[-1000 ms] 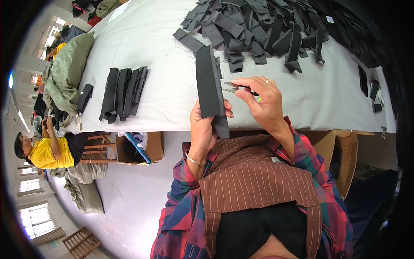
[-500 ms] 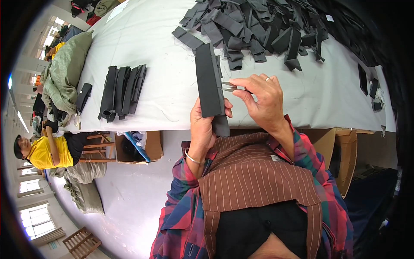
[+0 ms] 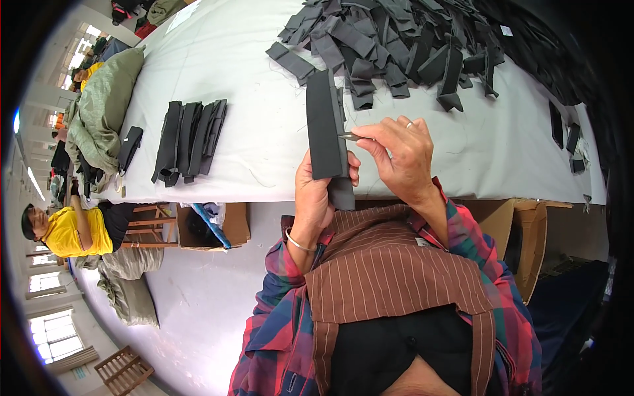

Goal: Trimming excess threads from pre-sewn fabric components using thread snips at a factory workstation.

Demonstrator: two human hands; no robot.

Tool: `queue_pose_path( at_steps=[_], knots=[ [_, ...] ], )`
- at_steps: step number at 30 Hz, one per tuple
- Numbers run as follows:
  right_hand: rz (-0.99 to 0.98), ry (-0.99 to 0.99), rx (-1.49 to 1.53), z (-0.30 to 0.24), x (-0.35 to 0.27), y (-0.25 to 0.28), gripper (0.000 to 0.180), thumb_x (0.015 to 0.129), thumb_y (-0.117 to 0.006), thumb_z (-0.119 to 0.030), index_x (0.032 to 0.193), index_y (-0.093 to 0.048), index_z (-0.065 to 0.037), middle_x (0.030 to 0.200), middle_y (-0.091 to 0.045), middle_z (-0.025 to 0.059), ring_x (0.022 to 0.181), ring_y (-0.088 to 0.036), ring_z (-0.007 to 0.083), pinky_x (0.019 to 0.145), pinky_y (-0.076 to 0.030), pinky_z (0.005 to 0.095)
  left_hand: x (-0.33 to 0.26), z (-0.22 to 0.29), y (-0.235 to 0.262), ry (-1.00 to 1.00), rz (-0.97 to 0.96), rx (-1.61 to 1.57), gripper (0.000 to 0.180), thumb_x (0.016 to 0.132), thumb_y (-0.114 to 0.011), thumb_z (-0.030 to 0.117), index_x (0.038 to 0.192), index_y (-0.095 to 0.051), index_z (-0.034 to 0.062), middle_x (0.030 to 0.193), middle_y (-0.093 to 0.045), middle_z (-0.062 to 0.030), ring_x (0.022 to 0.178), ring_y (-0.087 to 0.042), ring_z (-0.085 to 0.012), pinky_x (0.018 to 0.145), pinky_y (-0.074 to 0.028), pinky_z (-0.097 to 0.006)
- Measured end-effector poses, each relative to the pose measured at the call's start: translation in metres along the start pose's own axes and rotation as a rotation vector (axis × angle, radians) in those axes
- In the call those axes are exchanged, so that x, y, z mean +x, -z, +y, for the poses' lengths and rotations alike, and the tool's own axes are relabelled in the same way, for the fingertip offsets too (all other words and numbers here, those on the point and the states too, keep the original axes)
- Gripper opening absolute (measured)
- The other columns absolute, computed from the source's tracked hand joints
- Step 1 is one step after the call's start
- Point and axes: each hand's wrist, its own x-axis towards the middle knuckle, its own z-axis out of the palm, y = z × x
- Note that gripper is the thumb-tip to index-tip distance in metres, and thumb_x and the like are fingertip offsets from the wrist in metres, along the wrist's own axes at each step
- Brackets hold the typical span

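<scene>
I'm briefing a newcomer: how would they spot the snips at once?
On the white-covered table, find the pile of dark fabric strips, then, nearer the wearer, the long black strip held in the left hand. At its right edge are the snips, pinched in the right hand: a slim, pointed metal tip against matte cloth.

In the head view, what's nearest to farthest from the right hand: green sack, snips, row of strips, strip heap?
From the right hand:
1. Snips, in its grip.
2. Strip heap, beyond it.
3. Row of strips, left.
4. Green sack, far left.
</scene>
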Motion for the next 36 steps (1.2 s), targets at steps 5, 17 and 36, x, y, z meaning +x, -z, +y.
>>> queue_pose_path(
  at_steps=[5,17,36],
  knots=[
    [0.022,-0.376,0.341,0.004,0.003,-0.001,0.012,0.080,-0.068,-0.016,0.091,-0.067,-0.011,0.073,-0.063,0.0016,0.064,-0.056,0.0168,0.061,-0.040,0.0283,-0.001,0.001,0.001,0.003,-0.002,0.058,0.014,0.093,-0.049,0.010,0.101,-0.053,-0.0011,0.088,-0.060,-0.0159,0.069,-0.057,-0.0179,0.060,-0.050,-0.028],
    [-0.282,-0.157,0.425,-0.013,-0.006,0.005,0.011,0.078,-0.069,-0.020,0.086,-0.067,-0.013,0.070,-0.064,0.0003,0.061,-0.057,0.0177,0.060,-0.036,0.0296,0.007,-0.005,0.011,-0.167,0.181,0.643,0.022,0.079,-0.051,-0.008,0.097,-0.054,0.0036,0.073,-0.053,0.0014,0.061,-0.047,-0.0048,0.053,-0.039,-0.019],
    [-0.220,-0.231,0.526,-0.024,-0.006,0.016,0.024,0.071,-0.074,-0.018,0.094,-0.068,-0.013,0.081,-0.059,0.0015,0.065,-0.057,0.0204,0.061,-0.043,0.0312,0.000,-0.005,0.014,-0.118,0.118,0.527,0.019,0.084,-0.052,-0.003,0.102,-0.055,0.0021,0.078,-0.060,0.0001,0.064,-0.052,-0.0051,0.055,-0.043,-0.019]
  ],
)
